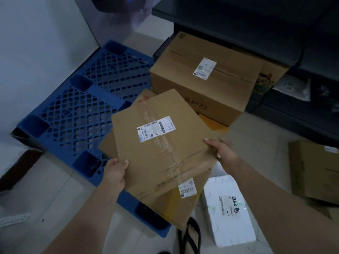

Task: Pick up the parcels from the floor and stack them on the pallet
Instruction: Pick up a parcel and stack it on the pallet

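Observation:
I hold a flat brown cardboard parcel with a white label and clear tape, raised and tilted over the right edge of the blue plastic pallet. My left hand grips its near-left edge. My right hand grips its right edge. The pallet's grid top is bare. A large brown box with a label stands on the floor beyond the held parcel. A white foam box lies on the floor at the lower right, and a brown carton lies at the far right. Another brown parcel shows under the held one.
A white wall borders the pallet on the left. Dark shelving runs along the back and right, holding a white packet. My foot in a black sandal stands on the tiled floor below the parcel. An orange parcel peeks out by the large box.

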`<state>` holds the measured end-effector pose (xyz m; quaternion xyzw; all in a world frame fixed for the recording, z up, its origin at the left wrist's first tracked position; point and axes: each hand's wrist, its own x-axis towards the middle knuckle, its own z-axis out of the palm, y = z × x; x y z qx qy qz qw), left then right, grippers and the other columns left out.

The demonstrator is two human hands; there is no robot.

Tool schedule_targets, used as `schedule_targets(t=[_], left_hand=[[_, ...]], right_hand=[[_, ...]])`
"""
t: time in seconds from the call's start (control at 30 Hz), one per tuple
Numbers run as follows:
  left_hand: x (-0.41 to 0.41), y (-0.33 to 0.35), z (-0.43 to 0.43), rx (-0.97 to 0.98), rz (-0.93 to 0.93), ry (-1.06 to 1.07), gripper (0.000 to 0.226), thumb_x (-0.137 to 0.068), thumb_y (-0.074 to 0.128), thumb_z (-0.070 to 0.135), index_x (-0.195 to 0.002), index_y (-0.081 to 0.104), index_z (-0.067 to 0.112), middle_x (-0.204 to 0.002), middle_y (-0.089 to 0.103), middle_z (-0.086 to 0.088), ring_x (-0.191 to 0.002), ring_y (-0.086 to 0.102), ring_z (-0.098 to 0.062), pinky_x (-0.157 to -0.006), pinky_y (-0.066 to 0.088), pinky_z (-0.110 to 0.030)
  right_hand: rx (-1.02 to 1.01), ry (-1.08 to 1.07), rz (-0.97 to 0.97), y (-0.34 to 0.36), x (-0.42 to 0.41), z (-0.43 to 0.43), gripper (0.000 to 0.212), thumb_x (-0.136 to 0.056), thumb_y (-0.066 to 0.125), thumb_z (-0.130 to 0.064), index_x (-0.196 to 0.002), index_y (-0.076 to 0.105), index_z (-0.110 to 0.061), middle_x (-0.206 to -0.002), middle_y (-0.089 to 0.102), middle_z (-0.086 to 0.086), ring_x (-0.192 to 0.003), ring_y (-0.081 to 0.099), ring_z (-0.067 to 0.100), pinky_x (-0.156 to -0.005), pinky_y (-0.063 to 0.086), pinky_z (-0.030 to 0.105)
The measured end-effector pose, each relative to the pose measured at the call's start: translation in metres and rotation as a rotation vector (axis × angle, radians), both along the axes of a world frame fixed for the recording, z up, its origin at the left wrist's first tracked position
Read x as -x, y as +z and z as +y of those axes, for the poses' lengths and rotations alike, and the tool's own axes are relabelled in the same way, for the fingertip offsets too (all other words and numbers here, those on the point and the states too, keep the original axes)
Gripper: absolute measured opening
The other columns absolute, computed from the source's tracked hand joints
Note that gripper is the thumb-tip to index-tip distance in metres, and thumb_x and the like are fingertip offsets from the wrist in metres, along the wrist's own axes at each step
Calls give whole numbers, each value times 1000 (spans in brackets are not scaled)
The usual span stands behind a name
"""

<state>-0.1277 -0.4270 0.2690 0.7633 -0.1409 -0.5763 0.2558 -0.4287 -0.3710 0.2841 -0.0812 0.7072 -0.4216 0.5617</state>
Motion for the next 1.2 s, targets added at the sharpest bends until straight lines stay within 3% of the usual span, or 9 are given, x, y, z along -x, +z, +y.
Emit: schedule_targets(t=[0.07, 0.13, 0.23, 0.33, 0.47, 0.6, 0.77, 0.87, 1.2], left_hand=[[8, -13, -19, 5, -2, 48, 45, -95, 55, 11, -138, 43, 11, -141, 47, -9, -126, 47, -29, -110, 35, -46], [19, -29, -39, 14, 7, 62, 45, -96, 53, 13, -140, 42, 14, -138, 50, -6, -121, 49, -25, -110, 36, -43], [39, -49, -58, -4, -19, -32, 36, -97, 53, 17, -133, 46, 19, -118, 55, -2, -100, 52, -20, -99, 45, -44], [54, -62, -60, -132, -59, -178, 48, -91, 61, 32, -135, 47, 18, -133, 50, -5, -110, 52, -20, -96, 49, -46], [56, -74, -68, -217, 47, -117, 70, -85, 65, 45, -144, 39, 16, -147, 39, -10, -124, 50, -27, -90, 53, -51], [68, -87, -88, -246, 241, -78, 85, -74, 72, 49, -145, 35, 22, -152, 32, -14, -127, 48, -38, -88, 53, -57], [94, -97, -101, -273, 291, -29, 48, -96, 53, 20, -141, 37, 12, -149, 38, -18, -132, 43, -40, -101, 43, -56], [95, -103, -104, -257, 306, -22, 46, -96, 53, 13, -139, 38, 10, -147, 40, -20, -131, 43, -43, -98, 43, -58], [94, -102, -98, -281, 255, -102, 41, -93, 56, 14, -133, 44, 10, -137, 50, -23, -120, 54, -41, -92, 52, -51]], right_hand=[[53, -6, 39, -12, 4, -37, 68, -68, 81, -35, -125, 51, -16, -126, 59, 3, -112, 56, 21, -100, 44, 35], [105, -9, 63, -27, 15, -73, 77, -62, 81, -40, -129, 53, -14, -129, 60, 5, -118, 56, 23, -106, 42, 39], [95, 51, 47, -48, 28, -123, 84, -81, 71, -32, -150, 26, -19, -153, 33, 3, -139, 35, 25, -113, 28, 40], [-111, 172, 29, -69, 26, -137, 88, -87, 64, -41, -153, 9, -22, -159, 20, 1, -144, 24, 26, -113, 25, 49], [-226, 192, -161, -89, 13, -122, 83, -85, 63, -49, -151, 20, -27, -157, 23, 8, -140, 31, 34, -105, 38, 55], [-201, 274, -221, -105, -10, -114, 82, -83, 68, -42, -148, 19, -34, -153, 32, 4, -134, 41, 34, -101, 42, 58], [-143, 138, -83, -123, -29, -131, 69, -96, 54, -21, -151, 15, -37, -149, 41, -2, -131, 45, 28, -102, 43, 53], [-127, 67, -58, -128, -28, -136, 63, -99, 47, -10, -151, 21, -34, -146, 45, 4, -127, 49, 30, -101, 45, 51], [-224, 52, 194, -140, -49, -133, 49, -99, 45, -18, -147, 35, -24, -138, 54, 7, -107, 61, 28, -90, 55, 45]])
